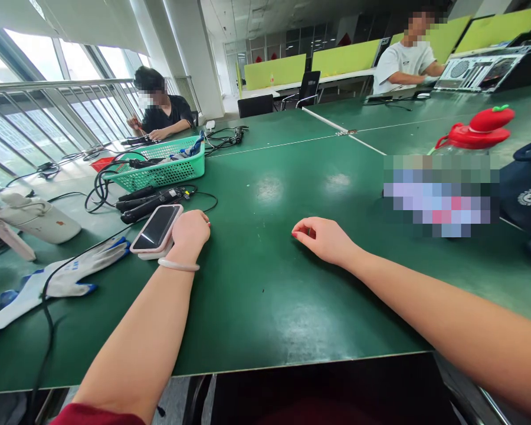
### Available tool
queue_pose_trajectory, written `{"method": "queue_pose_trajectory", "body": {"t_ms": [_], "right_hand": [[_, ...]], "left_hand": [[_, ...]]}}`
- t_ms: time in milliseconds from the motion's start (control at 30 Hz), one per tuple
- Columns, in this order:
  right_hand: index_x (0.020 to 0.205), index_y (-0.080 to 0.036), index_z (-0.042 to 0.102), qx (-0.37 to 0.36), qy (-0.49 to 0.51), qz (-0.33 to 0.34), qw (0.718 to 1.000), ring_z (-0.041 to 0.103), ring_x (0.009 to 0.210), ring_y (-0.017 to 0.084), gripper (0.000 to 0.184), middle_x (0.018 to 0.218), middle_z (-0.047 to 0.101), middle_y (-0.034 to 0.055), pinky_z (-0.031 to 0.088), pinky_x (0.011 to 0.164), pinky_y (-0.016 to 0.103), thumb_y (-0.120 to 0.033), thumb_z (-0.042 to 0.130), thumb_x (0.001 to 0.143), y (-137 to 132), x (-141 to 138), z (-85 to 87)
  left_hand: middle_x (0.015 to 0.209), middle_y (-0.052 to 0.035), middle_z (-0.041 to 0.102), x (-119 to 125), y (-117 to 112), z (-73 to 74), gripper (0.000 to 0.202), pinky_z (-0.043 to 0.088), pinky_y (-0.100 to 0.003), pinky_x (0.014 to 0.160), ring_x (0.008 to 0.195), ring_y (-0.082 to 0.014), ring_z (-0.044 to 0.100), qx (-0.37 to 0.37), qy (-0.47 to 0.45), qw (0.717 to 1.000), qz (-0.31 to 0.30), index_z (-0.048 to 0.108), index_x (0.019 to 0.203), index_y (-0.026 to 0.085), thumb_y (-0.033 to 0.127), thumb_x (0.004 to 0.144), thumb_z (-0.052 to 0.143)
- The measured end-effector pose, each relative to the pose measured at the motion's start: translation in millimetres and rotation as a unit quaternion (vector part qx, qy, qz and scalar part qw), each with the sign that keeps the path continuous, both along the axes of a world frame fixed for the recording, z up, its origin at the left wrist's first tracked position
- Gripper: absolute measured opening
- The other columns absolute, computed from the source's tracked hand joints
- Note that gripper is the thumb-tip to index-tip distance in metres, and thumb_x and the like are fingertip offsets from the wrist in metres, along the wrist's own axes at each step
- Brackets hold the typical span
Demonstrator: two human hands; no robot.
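My left hand (191,230) rests on the green table with its fingers curled under, and a pale bangle (179,266) circles the wrist. Right beside it lies a phone (158,229) in a pink case, on top of a pale object (154,254). I see nothing in that hand, though its fingertips are mostly hidden. Apart from it, to the right, my right hand (319,237) lies on its side on the bare tabletop (265,283). Its fingers are loosely curled towards the thumb, with nothing visible between them.
Left of the phone lie a white-and-blue glove (71,273), a cable and a pale bottle (42,218). Black devices (153,202) sit before a green basket (163,171). At right are a red-lidded jar (473,137) and a dark bag (528,183). Two people sit farther back.
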State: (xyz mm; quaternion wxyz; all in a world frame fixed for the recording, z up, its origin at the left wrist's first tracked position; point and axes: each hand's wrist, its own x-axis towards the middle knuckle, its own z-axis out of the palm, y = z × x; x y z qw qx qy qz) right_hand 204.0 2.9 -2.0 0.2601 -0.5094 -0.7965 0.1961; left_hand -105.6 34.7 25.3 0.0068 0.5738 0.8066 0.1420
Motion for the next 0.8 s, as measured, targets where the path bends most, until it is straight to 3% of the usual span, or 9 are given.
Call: {"method": "queue_pose_trajectory", "body": {"t_ms": [100, 233, 333, 500, 567, 633, 700, 800], "right_hand": [[0.08, -0.021, 0.065, 0.003, 0.0, 0.005, 1.0, 0.054, 0.065, 0.014, 0.02, 0.075, 0.064, 0.0014, 0.042, 0.062, 0.028, -0.033, 0.051, 0.084, 0.6, 0.3, -1.2], [0.08, -0.021, 0.065, 0.003, -0.003, 0.007, 1.0, 0.054, 0.064, 0.014, 0.019, 0.075, 0.064, 0.0013, 0.041, 0.061, 0.028, -0.033, 0.051, 0.084, 0.9, 0.1, -1.7], [0.08, -0.021, 0.065, 0.004, -0.005, 0.015, 1.0, 0.054, 0.064, 0.014, 0.02, 0.075, 0.064, 0.0012, 0.041, 0.062, 0.027, -0.032, 0.051, 0.085, 0.9, -0.9, -1.8], [0.088, -0.021, 0.067, 0.006, -0.02, 0.048, 0.999, 0.055, 0.066, 0.014, 0.018, 0.077, 0.063, 0.0006, 0.043, 0.064, 0.027, -0.034, 0.057, 0.083, 1.0, -4.1, -4.1], [0.096, -0.021, 0.068, 0.017, -0.04, 0.068, 0.997, 0.056, 0.069, 0.014, 0.021, 0.082, 0.064, 0.0016, 0.044, 0.066, 0.028, -0.034, 0.061, 0.081, 1.2, -5.5, -6.0], [0.101, -0.02, 0.068, 0.029, -0.059, 0.08, 0.995, 0.058, 0.073, 0.015, 0.025, 0.088, 0.065, 0.003, 0.045, 0.069, 0.029, -0.033, 0.063, 0.081, 1.3, -6.4, -7.7], [0.104, -0.021, 0.069, 0.035, -0.068, 0.088, 0.993, 0.06, 0.078, 0.017, 0.026, 0.091, 0.065, 0.0039, 0.046, 0.072, 0.03, -0.033, 0.064, 0.081, 1.5, -6.9, -8.9], [0.102, -0.021, 0.07, 0.03, -0.071, 0.097, 0.992, 0.062, 0.085, 0.018, 0.022, 0.096, 0.067, 0.0043, 0.047, 0.079, 0.031, -0.031, 0.063, 0.083, 2.3, -7.4, -9.4]], "left_hand": [[0.084, -0.0097, 0.071, -4.8, 3.9, -6.0, 0.019, 0.045, -0.036, 0.076, 0.083, -0.0267, 0.062, 0.036, -0.052, 0.998, 0.0, 0.073, 0.087, 0.021, 0.026, 0.073, 0.062], [0.083, -0.0061, 0.069, -10.3, 13.2, -19.9, 0.035, 0.044, -0.028, 0.063, 0.066, -0.0168, 0.059, 0.075, -0.142, 0.987, -0.009, 0.066, 0.11, 0.017, 0.027, 0.084, 0.045], [0.085, -0.0062, 0.068, -3.5, 17.4, -27.6, 0.036, 0.043, -0.027, 0.064, 0.068, -0.0155, 0.057, 0.085, -0.191, 0.977, -0.046, 0.065, 0.111, 0.014, 0.026, 0.085, 0.044], [0.085, -0.0019, 0.068, 51.8, 0.5, -26.5, 0.028, 0.045, -0.024, 0.071, 0.075, -0.013, 0.059, 0.027, -0.277, 0.939, -0.2, 0.068, 0.105, 0.02, 0.031, 0.082, 0.055], [0.093, -0.0049, 0.068, 80.6, -13.2, -21.9, 0.031, 0.046, -0.026, 0.078, 0.082, -0.0131, 0.06, -0.013, -0.398, 0.865, -0.305, 0.065, 0.11, 0.017, 0.03, 0.083, 0.055], [0.096, -0.0061, 0.067, 102.7, -25.5, -16.8, 0.033, 0.046, -0.027, 0.08, 0.085, -0.0137, 0.061, -0.038, -0.449, 0.816, -0.363, 0.062, 0.112, 0.016, 0.03, 0.082, 0.058], [0.098, -0.0072, 0.067, 113.7, -33.2, -13.0, 0.033, 0.047, -0.029, 0.082, 0.087, -0.0151, 0.061, -0.045, -0.459, 0.803, -0.378, 0.062, 0.111, 0.015, 0.031, 0.083, 0.058], [0.1, -0.0084, 0.068, 112.7, -34.7, -12.3, 0.028, 0.046, -0.031, 0.087, 0.092, -0.0159, 0.062, -0.035, -0.432, 0.824, -0.364, 0.062, 0.108, 0.015, 0.028, 0.084, 0.057]]}}
